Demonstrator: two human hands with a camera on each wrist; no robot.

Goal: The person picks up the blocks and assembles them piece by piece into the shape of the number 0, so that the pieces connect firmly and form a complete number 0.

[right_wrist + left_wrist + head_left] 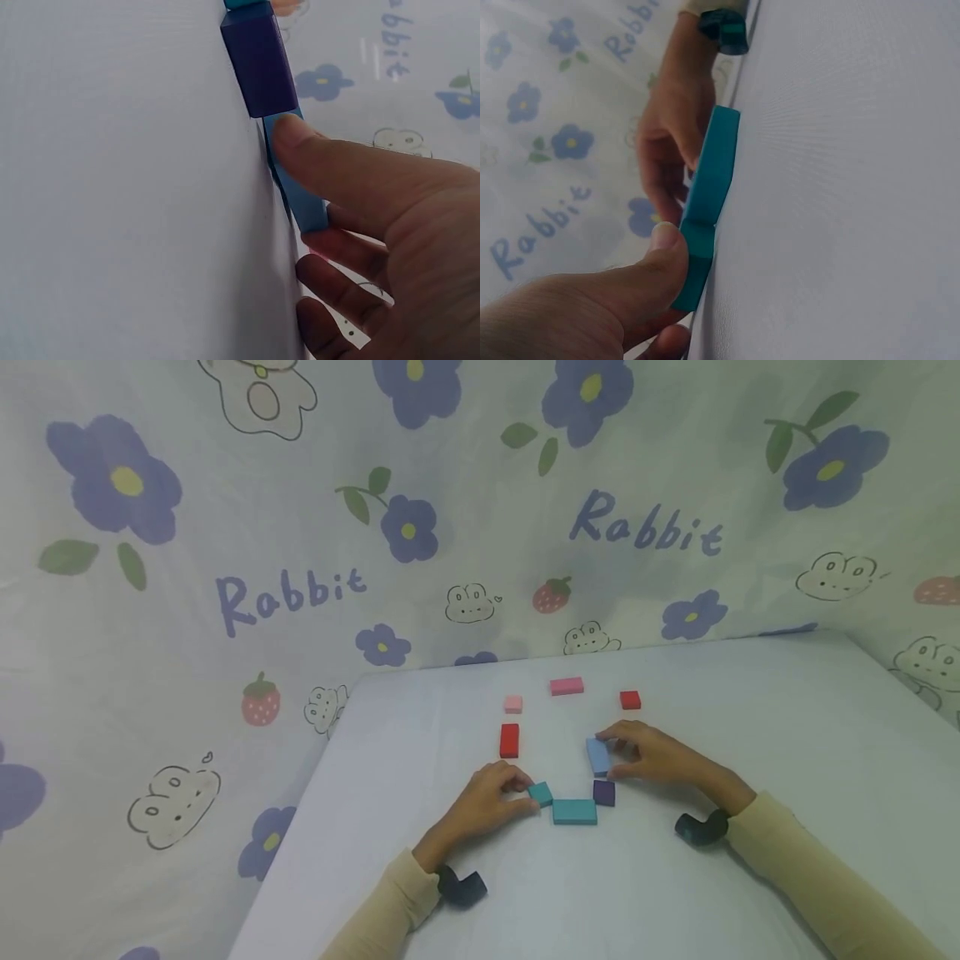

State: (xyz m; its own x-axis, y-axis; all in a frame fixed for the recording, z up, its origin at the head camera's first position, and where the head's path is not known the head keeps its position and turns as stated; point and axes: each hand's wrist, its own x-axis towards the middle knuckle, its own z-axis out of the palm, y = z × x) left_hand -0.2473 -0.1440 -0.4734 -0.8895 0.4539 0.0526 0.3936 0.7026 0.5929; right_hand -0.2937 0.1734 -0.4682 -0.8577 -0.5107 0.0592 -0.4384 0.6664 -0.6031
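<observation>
My left hand (487, 802) pinches a small teal block (540, 794) between thumb and fingers, its corner at the left end of a longer teal block (574, 812). In the left wrist view the thumb presses on the near face of that small teal block (696, 259). With thumb and fingertips at its two ends, my right hand (648, 756) grips a light blue block (598, 757). A dark purple block (603, 793) stands between the light blue one and the long teal one. The right wrist view shows the light blue block (304, 199) meeting the purple block (261, 64).
Beyond the hands, a red block (509, 741), a light pink block (513, 704), a pink block (566, 686) and a small red block (630, 700) lie spaced in an arc on the white table (420, 727). A patterned curtain (480, 510) hangs behind it.
</observation>
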